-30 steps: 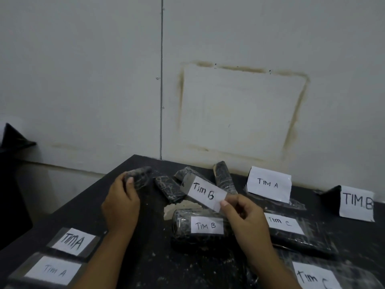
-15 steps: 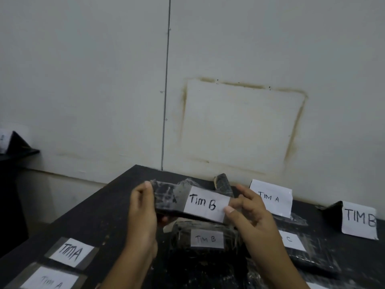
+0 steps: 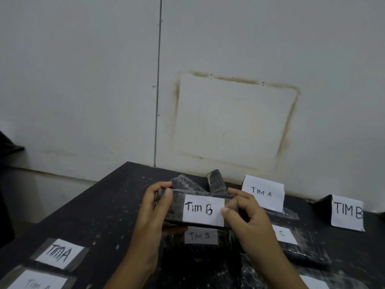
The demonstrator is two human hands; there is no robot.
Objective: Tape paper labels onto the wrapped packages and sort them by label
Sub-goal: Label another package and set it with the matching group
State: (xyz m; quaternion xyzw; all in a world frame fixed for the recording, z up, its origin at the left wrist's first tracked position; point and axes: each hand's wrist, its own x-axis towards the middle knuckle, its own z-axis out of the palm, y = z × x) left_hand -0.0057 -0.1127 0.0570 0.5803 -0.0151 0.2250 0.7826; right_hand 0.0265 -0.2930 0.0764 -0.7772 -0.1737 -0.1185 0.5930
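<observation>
Above the black table (image 3: 100, 207) I hold a dark wrapped package (image 3: 177, 207) between both hands. My left hand (image 3: 155, 213) grips its left end. My right hand (image 3: 248, 217) holds the right end, thumb pressing the edge of a white "TIM B" paper label (image 3: 203, 211) that lies flat on the package's front. Right under it on the table lies another wrapped package with a taped "TIM B" label (image 3: 200, 236). Unlabelled wrapped packages (image 3: 216, 182) lie behind, partly hidden.
Upright "TIM A" card (image 3: 263, 192) and "TIM B" card (image 3: 347, 212) stand at the back right. A package labelled with a "C" (image 3: 284, 234) lies right of my hands. Two "TIM A" labelled packages (image 3: 59, 254) rest at the front left. The wall is close behind.
My left hand picked up a wrapped package from the table's back and brought it to the label in my right hand. The label now lies level on the package, with both hands closer together.
</observation>
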